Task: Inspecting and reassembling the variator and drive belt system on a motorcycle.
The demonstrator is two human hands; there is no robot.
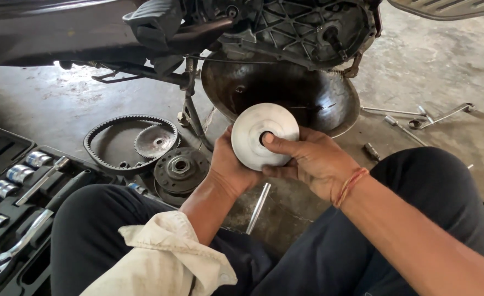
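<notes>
Both my hands hold a round, pale metal pulley disc (255, 133) with a centre hole, raised above the concrete floor. My left hand (228, 167) grips its lower left edge from behind. My right hand (307, 159) clasps it from the right, with the thumb pressed at the centre hole. An orange thread band circles my right wrist. A cream cloth (162, 257) lies over my left knee.
A scooter engine case (302, 27) sits open above a dark metal pan (307, 96). A toothed drive belt (129, 140), a finned disc (155, 141) and a clutch drum (180, 169) lie at left. A socket set case (11, 203) is at far left, wrenches (417, 116) at right, a metal rod (258, 208) below.
</notes>
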